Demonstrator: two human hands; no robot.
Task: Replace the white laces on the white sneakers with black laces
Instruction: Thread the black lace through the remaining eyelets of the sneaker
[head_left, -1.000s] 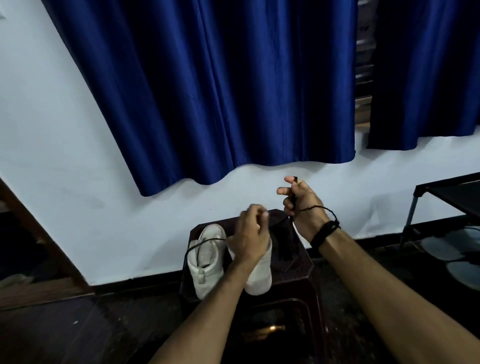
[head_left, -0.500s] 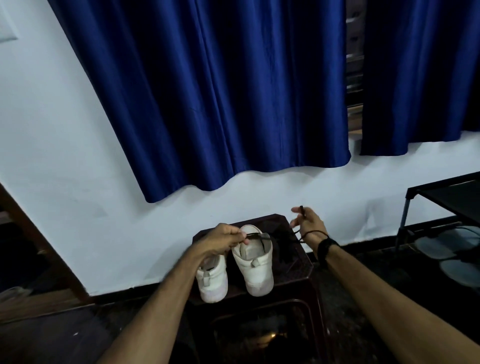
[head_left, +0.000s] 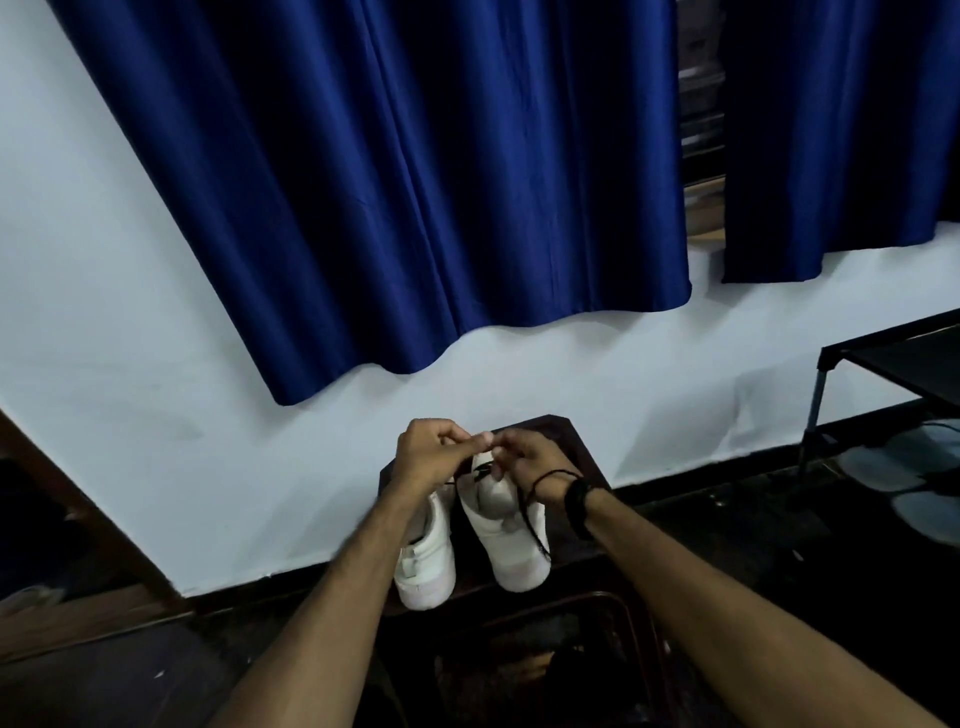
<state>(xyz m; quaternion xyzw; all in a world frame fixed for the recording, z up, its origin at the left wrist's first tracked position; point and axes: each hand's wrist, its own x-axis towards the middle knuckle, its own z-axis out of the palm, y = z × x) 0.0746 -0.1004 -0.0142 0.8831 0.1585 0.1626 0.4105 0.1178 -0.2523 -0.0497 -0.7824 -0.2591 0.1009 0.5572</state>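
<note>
White sneakers (head_left: 470, 530): pair side by side on dark stool (head_left: 582, 441), directly under both hands. Left hand (head_left: 426, 457) & right hand (head_left: 530, 460) meet fingertip to fingertip, each grip pinching the black lace (head_left: 535, 512), prob. tying or threading at the right shoe's top. Next: needs lace fed/pulled snug w/o slipping. Behind: white wall (head_left: 130, 322), blue curtain (head_left: 415, 182); rack (head_left: 893, 358) off to the right.

The person's left hand (head_left: 431, 457) and right hand (head_left: 530, 462), apart half a second earlier, have come together above the right-hand white sneaker (head_left: 506, 525), fingertips meeting at its top, the black lace (head_left: 535, 525) now trailing down its side.
</note>
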